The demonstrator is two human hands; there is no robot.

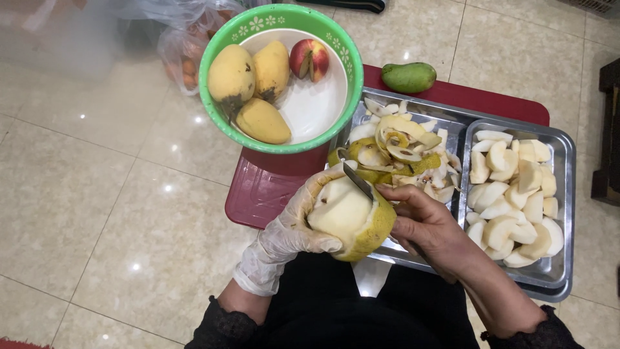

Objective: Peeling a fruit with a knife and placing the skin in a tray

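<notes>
Two risks stand out: the knife (357,180) could slip off the wet pear (352,220) toward the gloved left hand (290,229), whose fingers are clamped round the fruit. The bare right hand (426,223) is closed on the handle, just in front of the peel tray (452,123).

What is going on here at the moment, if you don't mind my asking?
A person is peeling a pear. The gloved left hand cups it, and the bare right hand works a knife under the skin; most of the top is already white. Peels lie in the left tray, cut pieces fill the right tray. A green bowl holds three mangoes and an apple.
</notes>
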